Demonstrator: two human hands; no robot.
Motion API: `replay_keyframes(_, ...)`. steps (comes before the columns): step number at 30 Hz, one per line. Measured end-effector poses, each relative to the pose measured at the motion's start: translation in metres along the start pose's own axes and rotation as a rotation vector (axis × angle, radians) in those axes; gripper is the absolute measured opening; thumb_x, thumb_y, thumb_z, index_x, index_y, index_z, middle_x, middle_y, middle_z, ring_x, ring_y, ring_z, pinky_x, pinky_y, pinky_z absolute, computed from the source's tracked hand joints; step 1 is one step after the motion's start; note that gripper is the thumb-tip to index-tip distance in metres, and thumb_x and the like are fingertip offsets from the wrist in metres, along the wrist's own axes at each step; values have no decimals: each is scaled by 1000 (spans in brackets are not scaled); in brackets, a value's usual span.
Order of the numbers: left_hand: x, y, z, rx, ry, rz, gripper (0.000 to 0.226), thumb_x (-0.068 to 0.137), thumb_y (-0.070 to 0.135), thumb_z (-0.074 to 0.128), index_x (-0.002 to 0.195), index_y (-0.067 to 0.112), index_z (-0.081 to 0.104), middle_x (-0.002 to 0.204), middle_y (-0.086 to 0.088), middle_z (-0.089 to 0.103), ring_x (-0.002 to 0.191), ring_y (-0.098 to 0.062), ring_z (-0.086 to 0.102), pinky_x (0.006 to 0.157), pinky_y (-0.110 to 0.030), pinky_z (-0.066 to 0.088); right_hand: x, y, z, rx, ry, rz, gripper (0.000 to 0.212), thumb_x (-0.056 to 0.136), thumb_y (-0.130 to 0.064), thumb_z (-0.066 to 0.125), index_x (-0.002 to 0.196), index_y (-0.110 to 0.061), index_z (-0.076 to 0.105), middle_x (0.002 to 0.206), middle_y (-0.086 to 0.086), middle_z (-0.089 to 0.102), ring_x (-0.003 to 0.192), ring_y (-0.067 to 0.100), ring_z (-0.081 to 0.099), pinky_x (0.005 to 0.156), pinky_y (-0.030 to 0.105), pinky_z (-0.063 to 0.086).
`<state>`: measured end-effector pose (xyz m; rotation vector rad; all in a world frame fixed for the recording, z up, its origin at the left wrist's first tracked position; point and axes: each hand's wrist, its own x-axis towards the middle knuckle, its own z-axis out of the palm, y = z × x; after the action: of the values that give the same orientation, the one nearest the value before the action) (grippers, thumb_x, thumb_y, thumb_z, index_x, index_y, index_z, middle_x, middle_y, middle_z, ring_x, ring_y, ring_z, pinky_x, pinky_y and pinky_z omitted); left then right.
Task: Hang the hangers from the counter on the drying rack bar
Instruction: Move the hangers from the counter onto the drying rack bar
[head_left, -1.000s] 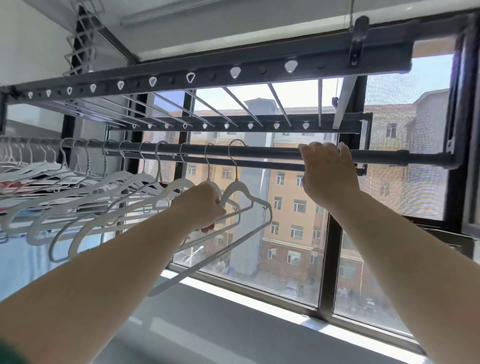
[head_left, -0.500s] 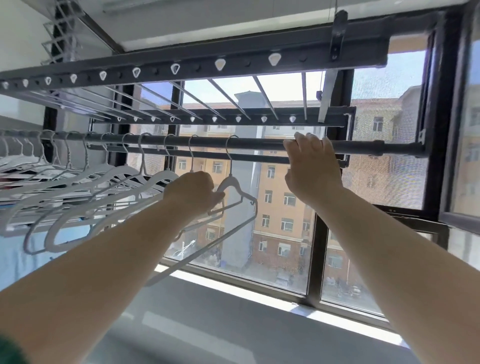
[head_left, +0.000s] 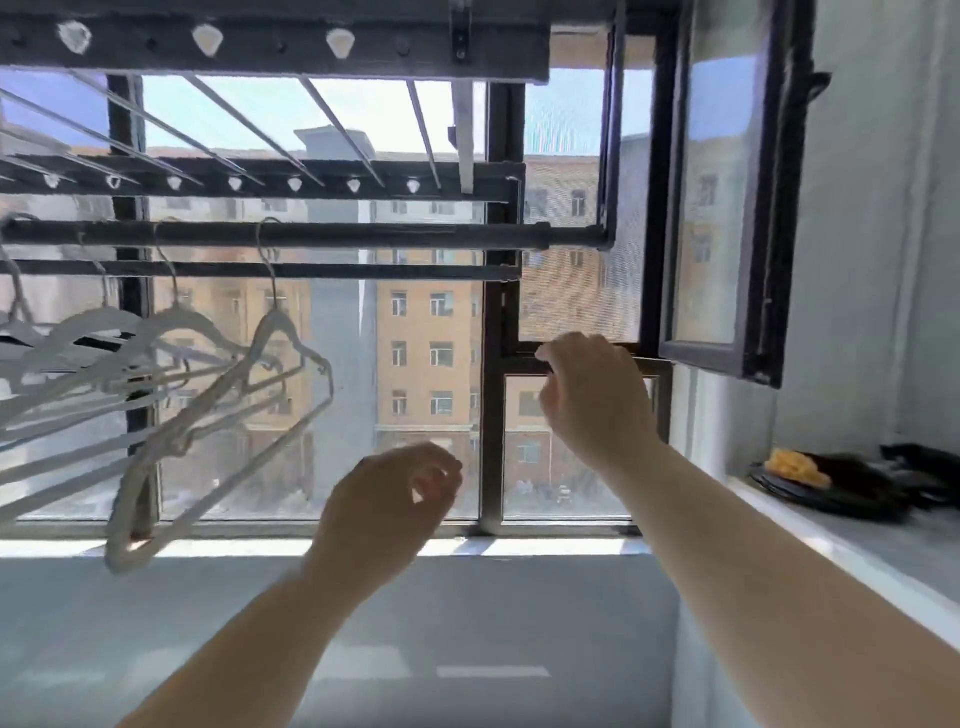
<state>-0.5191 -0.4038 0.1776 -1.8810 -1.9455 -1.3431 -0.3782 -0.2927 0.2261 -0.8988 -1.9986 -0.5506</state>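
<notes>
– Where are the hangers (head_left: 175, 317)?
– Hooked on the drying rack bar (head_left: 363, 236), their blurred row cut off at the left edge. The rightmost hanger (head_left: 270, 327) hangs tilted, long axis slanting down-left.
– The hands?
– Loosely curled, holding nothing: left hand (head_left: 384, 499), right hand (head_left: 597, 400).

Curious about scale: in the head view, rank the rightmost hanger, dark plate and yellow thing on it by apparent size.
1. rightmost hanger
2. dark plate
3. yellow thing
Nearness may inflate the hanger.
</notes>
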Motion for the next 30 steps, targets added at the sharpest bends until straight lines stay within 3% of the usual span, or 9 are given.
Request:
replay_keyframes(3, -11, -3, 55, -28, -124, -88, 36, 84, 31, 56, 51, 45, 55, 53, 34, 57, 62, 7, 55, 70, -18, 44, -33, 42, 10, 69, -19, 135, 25, 87, -4, 49, 109, -2, 61, 108, 14, 65, 97, 31, 59, 85, 39, 46)
replay_keyframes(6, -25, 2, 105, -77, -232, -93, 45, 81, 33, 57, 63, 72, 46, 56, 48, 51, 65, 6, 59, 65, -10, 42, -68, 90, 20, 79, -78, 246, 29, 91, -8, 45, 115, -6, 61, 113, 8, 65, 101, 25, 60, 85, 28, 45)
replay_keyframes(9, -28, 13, 151, -136, -259, -102, 59, 83, 26, 59, 64, 78, 39, 54, 48, 50, 72, 22, 53, 63, -3, 41, -102, 143, 28, 50, -131, 313, 29, 90, -7, 42, 112, -7, 62, 108, 8, 66, 98, 25, 59, 71, 23, 36)
replay_keyframes(12, -24, 39, 204, -193, -271, -136, 46, 81, 34, 55, 60, 73, 45, 51, 46, 50, 67, 22, 53, 59, -5, 40, -136, 201, 28, -22, -239, 355, 26, 91, -10, 41, 107, -7, 60, 105, 8, 64, 99, 25, 56, 67, 24, 32)
replay_keyframes(14, -21, 64, 242, -252, -293, -177, 29, 73, 41, 49, 49, 54, 57, 48, 45, 50, 63, 20, 54, 56, -7, 38, -159, 242, 20, -62, -298, 406, 26, 91, -11, 40, 108, -8, 59, 108, 6, 64, 102, 24, 54, 71, 27, 36)
replay_keyframes(17, -16, 100, 306, -265, -322, -155, 34, 85, 24, 57, 59, 44, 49, 46, 23, 59, 57, 0, 58, 63, -20, 43, -199, 300, 2, -103, -340, 477, 27, 91, -11, 40, 110, -8, 59, 110, 7, 64, 103, 25, 54, 77, 27, 39)
replay_keyframes(20, -13, 146, 363, -273, -388, -123, 19, 88, 22, 54, 75, 32, 62, 73, 2, 66, 75, -22, 61, 65, -28, 45, -241, 352, -28, -185, -373, 581, 28, 92, -12, 40, 112, -9, 59, 107, 9, 64, 101, 27, 55, 75, 27, 39)
replay_keyframes(25, -21, 225, 436, -285, -529, 20, 17, 89, 25, 52, 76, 32, 61, 64, 22, 52, 83, -16, 63, 69, -21, 42, -316, 425, -77, -301, -322, 777, 30, 87, -15, 36, 95, -4, 63, 95, 16, 66, 93, 31, 57, 68, 32, 36)
replay_keyframes(30, -37, 294, 490, -322, -663, 157, 15, 89, 23, 48, 81, 31, 57, 82, 10, 60, 92, -15, 61, 77, -23, 45, -386, 457, -127, -438, -279, 1073, 9, 79, 0, 56, 80, -2, 64, 82, 23, 66, 86, 39, 59, 65, 37, 41)
